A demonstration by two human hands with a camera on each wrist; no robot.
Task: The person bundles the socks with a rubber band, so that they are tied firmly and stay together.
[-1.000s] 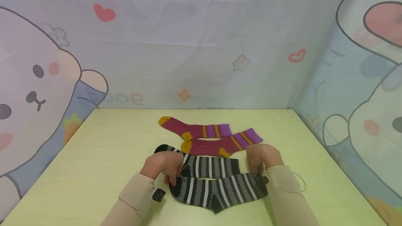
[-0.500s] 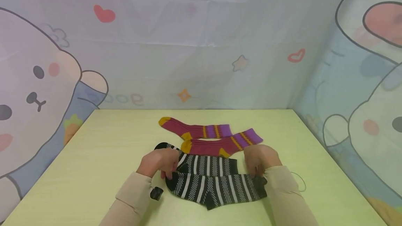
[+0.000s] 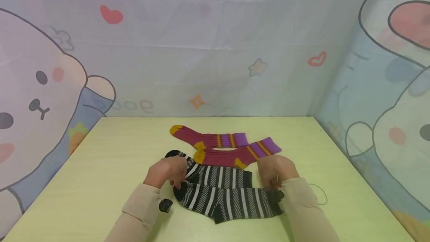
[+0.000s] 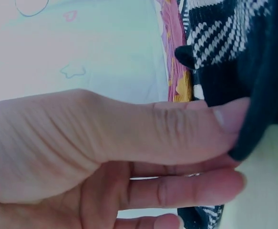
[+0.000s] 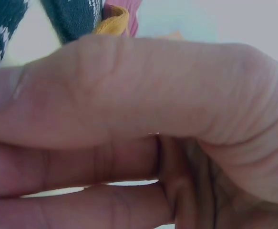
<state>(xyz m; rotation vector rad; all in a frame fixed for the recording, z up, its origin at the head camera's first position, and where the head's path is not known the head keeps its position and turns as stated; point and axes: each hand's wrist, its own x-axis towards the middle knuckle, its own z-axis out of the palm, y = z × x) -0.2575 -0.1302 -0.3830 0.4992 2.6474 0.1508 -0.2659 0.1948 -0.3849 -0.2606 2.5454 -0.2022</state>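
Note:
Two black-and-white striped socks lie side by side near the front of the table. My left hand point(image 3: 169, 171) is at the black toe of the nearer striped sock point(image 3: 228, 202); in the left wrist view the thumb and fingers pinch the sock's dark edge point(image 4: 258, 109). At the other end, my right hand point(image 3: 276, 171) holds the cuff, thumb against fingers, though the fingertips run out of the right wrist view. The farther striped sock point(image 3: 225, 176) lies just behind, its heel partly covered by my left hand.
Behind the striped socks, two maroon socks with yellow toes and purple cuffs, a rear one point(image 3: 209, 139) and a front one point(image 3: 221, 157), lie on the pale table point(image 3: 111, 160). A thin cord loop point(image 3: 324, 193) shows beside my right sleeve. A printed cloth backdrop point(image 3: 215, 47) surrounds the table.
Both hands have shifted left, the left one also slightly away from me. The nearer striped sock has moved left with them, its toe end drawn up closer to the farther striped sock.

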